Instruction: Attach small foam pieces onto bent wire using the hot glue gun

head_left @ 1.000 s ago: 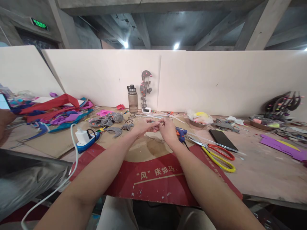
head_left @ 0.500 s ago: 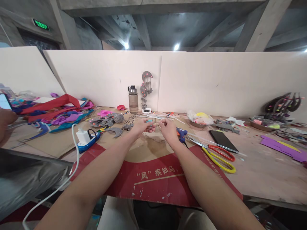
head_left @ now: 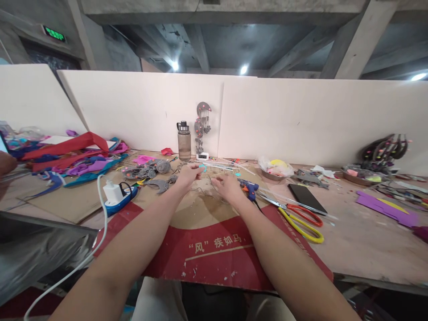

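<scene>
My left hand (head_left: 189, 174) is closed on a small turquoise piece (head_left: 202, 168) that shows at its fingertips. To its right, my right hand (head_left: 226, 186) has its fingers pressed together around a thin grey thread (head_left: 210, 179), apart from the left hand. Both are over a brown and red cardboard sheet (head_left: 214, 249). Behind the hands are small drawn marks and thin clear sticks. Just right of the right hand lies a blue glue gun (head_left: 250, 188). Grey felt pieces (head_left: 159, 184) are left of the left hand.
Scissors (head_left: 302, 218) with red and yellow handles and a black phone (head_left: 306, 199) lie at right. A bottle (head_left: 184, 141) and a grey hanging ornament (head_left: 202, 120) stand behind. A power strip (head_left: 121, 200) is at left, near another person's hand (head_left: 6, 163).
My hands have moved apart, and the right hand is lower and slightly left. The turquoise piece shows more clearly at my left fingertips. The view has shifted slightly.
</scene>
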`<state>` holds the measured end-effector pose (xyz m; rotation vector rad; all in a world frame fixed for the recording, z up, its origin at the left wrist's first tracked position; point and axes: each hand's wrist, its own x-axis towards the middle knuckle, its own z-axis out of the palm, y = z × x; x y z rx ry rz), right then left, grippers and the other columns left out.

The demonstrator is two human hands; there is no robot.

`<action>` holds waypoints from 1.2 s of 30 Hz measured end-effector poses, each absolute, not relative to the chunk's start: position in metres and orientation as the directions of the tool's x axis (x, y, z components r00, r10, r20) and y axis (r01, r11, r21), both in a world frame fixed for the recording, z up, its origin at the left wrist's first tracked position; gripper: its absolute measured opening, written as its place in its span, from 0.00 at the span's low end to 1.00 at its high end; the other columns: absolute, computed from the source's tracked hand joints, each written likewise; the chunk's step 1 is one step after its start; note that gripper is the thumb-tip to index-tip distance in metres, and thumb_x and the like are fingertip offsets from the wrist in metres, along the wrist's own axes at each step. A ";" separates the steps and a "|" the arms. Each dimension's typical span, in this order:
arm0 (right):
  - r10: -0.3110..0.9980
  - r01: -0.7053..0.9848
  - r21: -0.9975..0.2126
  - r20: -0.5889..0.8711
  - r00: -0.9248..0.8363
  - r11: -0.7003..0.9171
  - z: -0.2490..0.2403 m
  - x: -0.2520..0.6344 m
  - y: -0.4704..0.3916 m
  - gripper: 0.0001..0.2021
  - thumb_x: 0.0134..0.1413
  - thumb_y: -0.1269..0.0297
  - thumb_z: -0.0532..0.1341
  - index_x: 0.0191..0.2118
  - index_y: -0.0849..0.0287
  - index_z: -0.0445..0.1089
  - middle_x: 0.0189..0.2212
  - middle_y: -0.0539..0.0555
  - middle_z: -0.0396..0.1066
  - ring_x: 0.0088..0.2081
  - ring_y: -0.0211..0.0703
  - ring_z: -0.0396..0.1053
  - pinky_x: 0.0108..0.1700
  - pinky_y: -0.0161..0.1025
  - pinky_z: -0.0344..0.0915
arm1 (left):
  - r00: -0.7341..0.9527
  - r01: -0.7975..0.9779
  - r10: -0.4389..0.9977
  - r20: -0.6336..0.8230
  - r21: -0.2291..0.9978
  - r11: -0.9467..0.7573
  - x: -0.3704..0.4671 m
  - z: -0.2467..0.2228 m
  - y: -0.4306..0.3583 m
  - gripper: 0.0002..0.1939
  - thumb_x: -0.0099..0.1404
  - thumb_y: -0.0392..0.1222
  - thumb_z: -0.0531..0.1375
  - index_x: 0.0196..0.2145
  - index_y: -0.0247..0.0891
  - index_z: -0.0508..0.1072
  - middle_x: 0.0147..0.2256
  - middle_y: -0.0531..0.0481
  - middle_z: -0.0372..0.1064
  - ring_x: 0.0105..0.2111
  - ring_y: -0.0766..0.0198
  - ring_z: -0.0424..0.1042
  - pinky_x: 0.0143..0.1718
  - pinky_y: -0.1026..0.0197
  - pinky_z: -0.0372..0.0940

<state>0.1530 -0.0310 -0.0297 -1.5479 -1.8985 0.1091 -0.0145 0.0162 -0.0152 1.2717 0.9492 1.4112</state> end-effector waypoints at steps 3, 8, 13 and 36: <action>0.883 0.817 -0.494 0.468 -0.040 0.299 -0.018 0.166 -0.026 0.13 0.62 0.63 0.53 0.36 0.60 0.75 0.34 0.57 0.74 0.38 0.43 0.67 0.43 0.37 0.59 | 0.024 -0.175 0.979 0.202 0.965 -0.195 -0.012 -0.016 0.014 0.09 0.47 0.37 0.68 0.24 0.33 0.72 0.18 0.58 0.61 0.18 0.74 0.58 0.22 0.68 0.59; 0.894 0.817 -0.518 0.449 0.006 0.254 -0.018 0.176 -0.022 0.13 0.55 0.76 0.53 0.36 0.60 0.74 0.34 0.54 0.75 0.36 0.39 0.69 0.39 0.33 0.59 | 0.043 -0.176 0.980 0.195 0.967 -0.185 -0.012 -0.015 0.013 0.05 0.49 0.34 0.64 0.23 0.33 0.70 0.19 0.57 0.60 0.18 0.75 0.57 0.22 0.69 0.57; 0.892 0.841 -0.506 0.447 0.063 0.194 -0.023 0.181 -0.023 0.12 0.55 0.75 0.52 0.38 0.61 0.73 0.34 0.54 0.75 0.34 0.39 0.69 0.36 0.33 0.59 | -0.031 -0.178 0.990 0.135 0.974 -0.138 -0.017 -0.015 0.019 0.05 0.49 0.32 0.62 0.26 0.34 0.68 0.21 0.56 0.62 0.19 0.74 0.60 0.18 0.71 0.51; 0.976 0.979 0.176 0.174 -0.133 0.103 -0.051 0.372 -0.136 0.13 0.59 0.65 0.53 0.47 0.57 0.71 0.43 0.63 0.73 0.42 0.50 0.71 0.43 0.42 0.63 | 0.069 -0.113 0.988 0.138 0.985 -0.129 -0.015 -0.015 0.016 0.04 0.49 0.31 0.61 0.25 0.34 0.68 0.26 0.49 0.71 0.18 0.75 0.59 0.16 0.71 0.48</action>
